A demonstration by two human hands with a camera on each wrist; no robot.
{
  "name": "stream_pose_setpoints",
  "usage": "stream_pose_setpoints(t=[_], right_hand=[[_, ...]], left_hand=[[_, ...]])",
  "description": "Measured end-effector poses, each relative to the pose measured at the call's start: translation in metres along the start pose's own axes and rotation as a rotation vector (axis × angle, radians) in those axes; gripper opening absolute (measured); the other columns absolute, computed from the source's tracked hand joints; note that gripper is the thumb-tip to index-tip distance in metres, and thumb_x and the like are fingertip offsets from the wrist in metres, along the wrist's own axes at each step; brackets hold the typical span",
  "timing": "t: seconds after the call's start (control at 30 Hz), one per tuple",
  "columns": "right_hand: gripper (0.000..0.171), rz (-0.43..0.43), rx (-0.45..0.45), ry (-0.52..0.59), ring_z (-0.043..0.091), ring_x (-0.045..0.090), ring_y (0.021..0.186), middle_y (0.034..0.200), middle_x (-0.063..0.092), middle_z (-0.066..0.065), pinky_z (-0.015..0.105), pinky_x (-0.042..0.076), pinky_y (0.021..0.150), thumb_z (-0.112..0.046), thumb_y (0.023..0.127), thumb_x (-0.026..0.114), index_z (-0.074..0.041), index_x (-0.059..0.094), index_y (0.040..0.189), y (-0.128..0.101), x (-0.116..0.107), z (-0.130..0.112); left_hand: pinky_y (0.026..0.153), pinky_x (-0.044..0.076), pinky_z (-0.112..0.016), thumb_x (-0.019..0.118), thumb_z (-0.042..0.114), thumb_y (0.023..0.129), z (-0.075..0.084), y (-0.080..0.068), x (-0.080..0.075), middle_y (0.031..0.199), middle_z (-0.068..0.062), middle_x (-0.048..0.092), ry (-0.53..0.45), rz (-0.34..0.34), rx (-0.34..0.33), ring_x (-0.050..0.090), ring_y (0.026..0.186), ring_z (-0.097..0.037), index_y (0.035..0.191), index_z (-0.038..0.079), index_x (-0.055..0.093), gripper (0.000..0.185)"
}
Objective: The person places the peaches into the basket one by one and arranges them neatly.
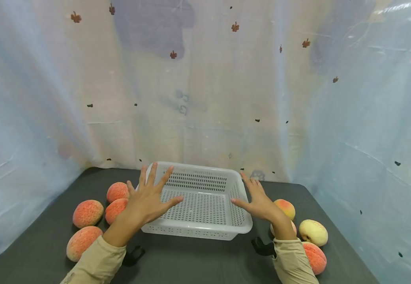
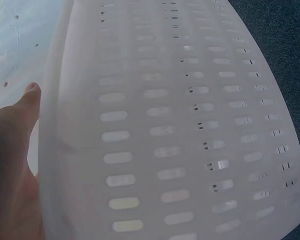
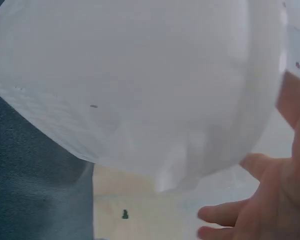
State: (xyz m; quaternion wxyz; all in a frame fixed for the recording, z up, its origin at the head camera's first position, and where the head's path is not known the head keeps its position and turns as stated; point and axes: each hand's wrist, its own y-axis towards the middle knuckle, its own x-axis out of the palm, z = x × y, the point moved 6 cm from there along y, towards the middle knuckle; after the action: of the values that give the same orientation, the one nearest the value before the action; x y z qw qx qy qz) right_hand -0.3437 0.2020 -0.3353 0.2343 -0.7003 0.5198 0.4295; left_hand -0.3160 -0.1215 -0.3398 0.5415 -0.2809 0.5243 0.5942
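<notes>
A white plastic basket (image 1: 198, 230) with slotted walls stands in the middle of the dark table. My left hand (image 1: 147, 203) is spread over its left rim, thumb reaching inward above the basket. At the right rim my right hand (image 1: 260, 202) is held with straight fingers and thumb apart. In the left wrist view the basket's slotted side (image 2: 140, 125) fills most of the picture, with part of the left hand (image 2: 15, 150) behind the rim. The right wrist view has the basket's corner (image 3: 140, 100) above the extended fingers of the right hand (image 3: 270, 200). Whether either hand touches the rim I cannot tell.
Several peaches (image 1: 88, 213) lie left of the basket, close to my left forearm. On the right are several more, among them a pale yellow one (image 1: 313, 232) and a red one (image 1: 314, 258) beside my sleeve. Pale sheeting (image 1: 212, 98) hangs behind the table (image 1: 198, 262).
</notes>
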Motion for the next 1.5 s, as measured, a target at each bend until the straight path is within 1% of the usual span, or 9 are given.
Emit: stream_pose_setpoints(t=[0.1,0.17,0.27,0.4,0.6,0.83,1.13,1.27,1.5], right_hand=[[0.096,-0.021,0.004,0.056,0.054,0.017,0.151,0.169,0.014,0.023,0.074,0.023,0.114,-0.048,0.096,0.065,-0.024,0.003,0.165,0.000,0.001,0.006],[0.094,-0.038,0.015,0.079,0.055,0.032,0.145,0.165,0.023,0.027,0.071,0.036,0.108,-0.046,0.097,0.065,-0.021,0.005,0.165,0.000,0.003,0.011],[0.088,-0.047,0.056,0.084,0.054,0.043,0.139,0.158,0.035,0.031,0.067,0.044,0.103,-0.044,0.099,0.064,-0.015,0.012,0.164,0.001,0.004,0.018],[0.077,-0.047,0.031,0.091,0.056,0.043,0.137,0.150,0.044,0.033,0.069,0.043,0.102,-0.037,0.101,0.062,-0.006,0.024,0.161,0.004,0.005,0.022],[0.070,-0.076,-0.050,0.139,0.057,0.045,0.133,0.149,0.045,0.033,0.065,0.047,0.100,-0.026,0.101,0.063,0.003,0.031,0.156,0.006,0.007,0.029],[0.066,-0.127,-0.103,0.256,0.052,0.050,0.130,0.148,0.047,0.031,0.055,0.053,0.094,-0.021,0.101,0.064,0.004,0.035,0.154,0.005,0.005,0.036],[0.071,-0.167,-0.136,0.363,0.050,0.054,0.128,0.149,0.045,0.033,0.052,0.055,0.095,-0.023,0.100,0.065,0.006,0.031,0.155,0.008,0.011,0.047],[0.071,-0.171,-0.142,0.381,0.049,0.057,0.126,0.147,0.047,0.034,0.050,0.056,0.094,-0.021,0.100,0.065,0.006,0.030,0.155,0.008,0.011,0.046],[0.071,-0.172,-0.126,0.424,0.049,0.055,0.129,0.149,0.047,0.032,0.052,0.054,0.097,-0.022,0.099,0.066,0.004,0.031,0.156,0.008,0.012,0.049]], left_hand=[[0.106,0.006,-0.087,0.051,0.081,0.086,0.000,0.000,0.000,0.172,-0.015,-0.002,0.004,0.005,0.005,-0.007,0.156,-0.047,0.163,0.037,0.011,0.098],[0.106,0.006,-0.087,0.052,0.080,0.086,0.001,0.000,-0.001,0.172,-0.016,-0.001,0.003,0.009,0.014,-0.005,0.156,-0.047,0.163,0.036,0.011,0.098],[0.107,0.008,-0.087,0.052,0.081,0.086,0.002,0.002,-0.002,0.172,-0.016,0.000,0.009,0.022,0.025,-0.003,0.156,-0.048,0.163,0.037,0.010,0.098],[0.107,0.010,-0.086,0.052,0.081,0.086,0.001,0.003,-0.005,0.172,-0.016,0.002,0.020,0.040,0.021,-0.001,0.156,-0.048,0.163,0.039,0.007,0.099],[0.107,0.012,-0.086,0.060,0.076,0.085,-0.001,0.000,-0.008,0.171,-0.019,0.004,0.031,0.062,0.032,0.003,0.155,-0.050,0.164,0.037,0.008,0.102],[0.109,0.021,-0.081,0.064,0.067,0.088,-0.004,0.000,-0.009,0.170,-0.020,0.008,0.010,0.083,0.042,0.012,0.153,-0.051,0.164,0.034,0.010,0.100],[0.100,0.043,-0.069,0.073,0.058,0.086,-0.011,-0.004,-0.015,0.163,-0.024,0.027,-0.005,0.179,0.068,0.035,0.144,-0.048,0.163,0.016,0.019,0.103],[0.099,0.044,-0.069,0.075,0.050,0.087,-0.016,-0.008,-0.022,0.160,-0.025,0.033,-0.045,0.196,0.054,0.039,0.141,-0.049,0.161,0.013,0.025,0.097],[0.098,0.043,-0.070,0.072,0.044,0.092,-0.030,-0.014,-0.028,0.157,-0.023,0.039,-0.132,0.180,0.041,0.042,0.137,-0.049,0.159,0.009,0.031,0.085]])
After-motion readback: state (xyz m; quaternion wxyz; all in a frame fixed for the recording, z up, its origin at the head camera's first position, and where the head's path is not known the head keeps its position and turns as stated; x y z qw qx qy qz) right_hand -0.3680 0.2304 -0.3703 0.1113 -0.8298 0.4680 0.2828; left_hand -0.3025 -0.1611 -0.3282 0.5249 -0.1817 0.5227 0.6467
